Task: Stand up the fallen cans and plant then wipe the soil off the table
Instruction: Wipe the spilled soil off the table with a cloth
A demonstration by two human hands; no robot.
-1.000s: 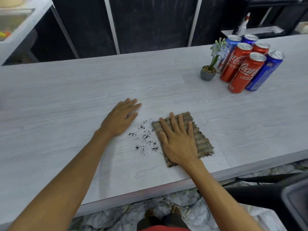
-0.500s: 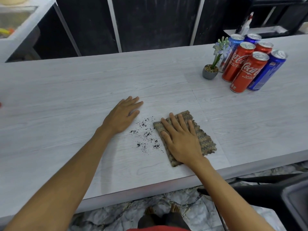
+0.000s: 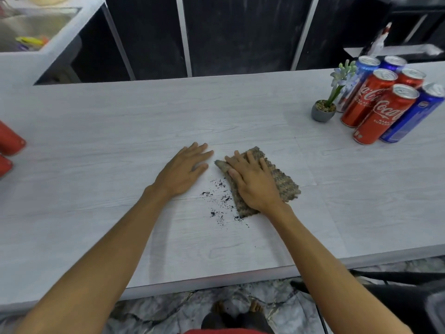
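Observation:
My right hand [image 3: 252, 185] lies flat on a brown woven cloth [image 3: 281, 179] in the middle of the pale wooden table [image 3: 120, 131]. Dark soil crumbs [image 3: 219, 201] are scattered just left of the cloth's near edge. Palm down on the bare table rests my left hand [image 3: 183, 171], fingers spread, beside the cloth and holding nothing. At the far right several red and blue cans [image 3: 382, 109] stand upright in a cluster. The small plant [image 3: 323, 109] in its grey pot stands upright just left of them.
Red objects [image 3: 9, 143] poke in at the left edge of the table. A counter with a sink [image 3: 31, 32] lies at the back left. A dark chair [image 3: 397, 300] sits below the table's front edge on the right.
My right hand and the cloth have slid a little left, closer to my left hand and over some of the soil. The view has shifted, bringing the red objects in at the left.

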